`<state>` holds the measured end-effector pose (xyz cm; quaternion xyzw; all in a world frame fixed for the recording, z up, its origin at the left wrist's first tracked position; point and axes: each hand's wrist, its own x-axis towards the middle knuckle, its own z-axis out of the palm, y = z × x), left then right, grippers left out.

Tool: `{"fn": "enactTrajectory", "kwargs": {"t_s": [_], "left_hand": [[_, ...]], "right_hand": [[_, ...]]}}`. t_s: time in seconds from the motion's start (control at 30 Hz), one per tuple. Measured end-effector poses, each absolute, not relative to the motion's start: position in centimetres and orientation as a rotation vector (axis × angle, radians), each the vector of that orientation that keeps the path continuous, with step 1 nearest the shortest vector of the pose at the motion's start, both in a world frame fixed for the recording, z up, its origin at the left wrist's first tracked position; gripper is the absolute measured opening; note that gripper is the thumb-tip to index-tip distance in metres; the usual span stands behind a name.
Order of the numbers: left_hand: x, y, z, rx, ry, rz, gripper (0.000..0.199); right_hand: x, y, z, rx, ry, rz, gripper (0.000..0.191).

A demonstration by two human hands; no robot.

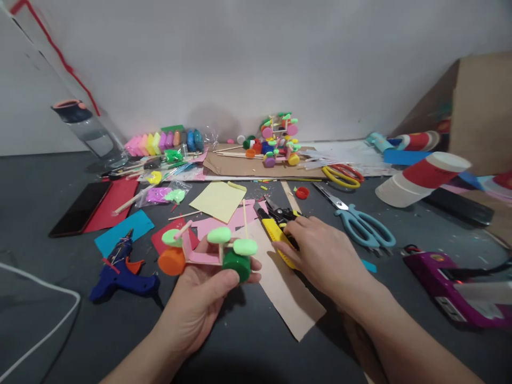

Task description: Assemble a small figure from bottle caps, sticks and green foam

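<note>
Pink toy vehicle (204, 258) gripped by left hand (202, 298), near; right hand (326, 250) at yellow utility knife (275, 236) (can't tell if closed).

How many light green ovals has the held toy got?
3: one oval above the orange wheel, a second oval and a third oval above the dark green wheel. More may be hidden.

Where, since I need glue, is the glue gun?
The head view shows the glue gun at left, between the left hand and the white cable.

Pale wall (240, 64) behind dark tabletop (112, 333)
</note>
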<state>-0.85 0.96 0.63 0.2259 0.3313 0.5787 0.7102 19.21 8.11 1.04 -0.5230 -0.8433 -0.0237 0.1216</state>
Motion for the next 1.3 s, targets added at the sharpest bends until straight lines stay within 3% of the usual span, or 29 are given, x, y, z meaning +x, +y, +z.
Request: {"fn": "enactTrajectory", "kwargs": {"t_s": [0.4, 0.63, 0.73, 0.97, 1.3], "left_hand": [[-2.6, 1.3, 0.2, 0.887, 0.69, 1.343, 0.028], [-2.9, 1.6, 0.3, 0.89, 0.578, 1.325, 0.021], [-2.9, 1.6, 0.5, 0.838, 0.497, 1.31, 0.02], [-3.2, 1.2, 0.5, 0.825, 0.496, 1.317, 0.021], [-3.4, 1.4, 0.8, 0.842, 0.551, 1.332, 0.018]], "right_hand": [[18.2, 7.6, 0.9, -1.775, -2.436, -0.108, 0.015], [20.3, 7.3, 3.6, -1.484, -2.213, 0.294, 0.026], [20.6, 6.1, 4.4, -1.213, -2.017, 0.489, 0.021], [23.1, 5.3, 3.4, -1.173, -2.033, 0.28, 0.037], [24.5, 6.1, 3.3, -1.044, -2.23, 0.177, 0.031]]}}
